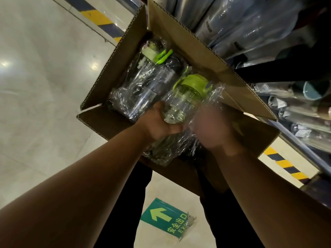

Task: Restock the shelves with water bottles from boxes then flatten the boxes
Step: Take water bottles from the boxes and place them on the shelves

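Bottle w/ green lid, wrapped in clear plastic, is cupped from below by left hand, fingers curled round its base so it can be lifted clear of the open cardboard box. Right hand is blurred; its grip can't be told, though it's pressed against the wrap, prob. to steady it. More wrapped bottles lie inside; shelves are just beside the box.

Both bare forearms reach forward, left hand cupped, right hand blurred.

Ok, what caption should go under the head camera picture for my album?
Both hands, left hand and right hand, lift a plastic-wrapped green-lidded bottle from an open cardboard box beside stocked shelves.
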